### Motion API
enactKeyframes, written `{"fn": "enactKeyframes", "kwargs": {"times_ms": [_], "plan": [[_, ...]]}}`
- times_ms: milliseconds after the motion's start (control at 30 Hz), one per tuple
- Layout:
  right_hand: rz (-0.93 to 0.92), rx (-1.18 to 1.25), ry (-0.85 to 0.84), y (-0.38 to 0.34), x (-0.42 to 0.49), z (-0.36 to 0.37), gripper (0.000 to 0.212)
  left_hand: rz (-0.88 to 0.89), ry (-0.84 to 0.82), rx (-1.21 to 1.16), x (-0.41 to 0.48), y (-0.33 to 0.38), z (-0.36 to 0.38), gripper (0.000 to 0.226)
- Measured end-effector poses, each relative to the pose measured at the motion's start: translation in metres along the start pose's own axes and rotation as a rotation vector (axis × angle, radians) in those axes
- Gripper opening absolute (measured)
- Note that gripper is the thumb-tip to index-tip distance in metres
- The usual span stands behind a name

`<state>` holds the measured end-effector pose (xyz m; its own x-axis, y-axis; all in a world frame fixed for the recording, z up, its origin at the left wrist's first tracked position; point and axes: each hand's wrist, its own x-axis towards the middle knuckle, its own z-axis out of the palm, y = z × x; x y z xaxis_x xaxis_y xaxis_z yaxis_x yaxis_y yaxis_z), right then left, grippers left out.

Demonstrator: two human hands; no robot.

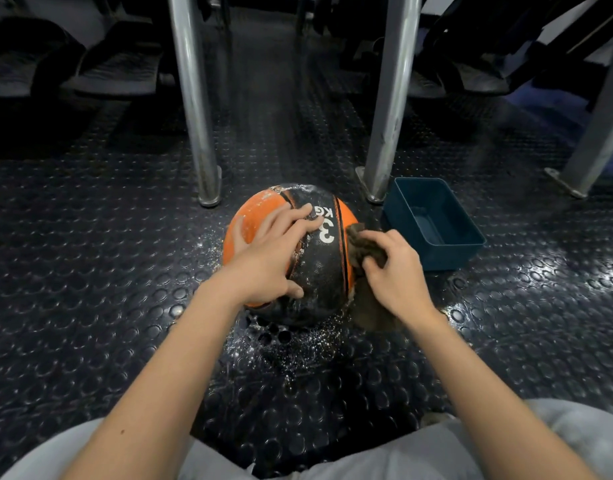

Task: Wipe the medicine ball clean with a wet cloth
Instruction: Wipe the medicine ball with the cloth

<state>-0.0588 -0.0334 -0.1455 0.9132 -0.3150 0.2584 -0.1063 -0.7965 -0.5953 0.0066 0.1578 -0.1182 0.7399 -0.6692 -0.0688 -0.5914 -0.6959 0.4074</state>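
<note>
Left hand (270, 251): spread wide with fingers nearly straight, palm and fingertips pressed on top of the medicine ball (319, 275), 1 fingertip touching the white "3 KG" print.
Right hand (395, 271): fingers curled, gripping a bunched cloth (362, 245) against the ball's right side.
Medicine ball: round, with orange panels, a broad black band and thin black seams. Its skin was speckled with white dust. It sat on the floor (90, 271) between the 2 forearms.
Cloth: dark brown, crumpled and coarse-looking, touching the right orange panel. A blurred brown length trailed below the wrist.
Tub (447, 258): teal plastic, rectangular and open-topped, just right of the ball and beyond the right hand.
Floor: black rubber with raised round studs, glossy, with white specks (308, 344) scattered round the ball's base.
Steel legs (194, 98): 2 round, dull metal tubes with flat foot plates, standing just behind the ball.
Trousers (506, 445): pale grey fabric along the bottom edge.
</note>
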Motion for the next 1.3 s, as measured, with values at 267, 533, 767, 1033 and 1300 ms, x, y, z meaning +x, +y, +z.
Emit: {"fn": "enactKeyframes", "kwargs": {"times_ms": [267, 533, 767, 1033, 1300], "plan": [[-0.064, -0.087, -0.197, -0.024, -0.028, -0.016, 0.031, -0.184, 0.528, -0.275, 0.001, 0.004, 0.002, 0.026], [-0.063, 0.129, -0.082, -0.026, -0.011, -0.029, 0.032, -0.169, 0.332, -0.133, -0.002, 0.002, 0.001, 0.043], [-0.14, -0.091, -0.033, -0.018, -0.014, -0.012, 0.028, -0.077, 0.231, -0.196, -0.003, 0.006, -0.001, 0.038], [-0.143, 0.04, -0.096, -0.03, -0.025, -0.011, 0.026, -0.157, 0.362, -0.07, -0.004, 0.023, 0.017, 0.043], [0.05, 0.031, -0.08, -0.012, -0.005, -0.016, 0.028, -0.149, 0.661, -0.215, -0.011, 0.024, 0.046, 0.046]]}}
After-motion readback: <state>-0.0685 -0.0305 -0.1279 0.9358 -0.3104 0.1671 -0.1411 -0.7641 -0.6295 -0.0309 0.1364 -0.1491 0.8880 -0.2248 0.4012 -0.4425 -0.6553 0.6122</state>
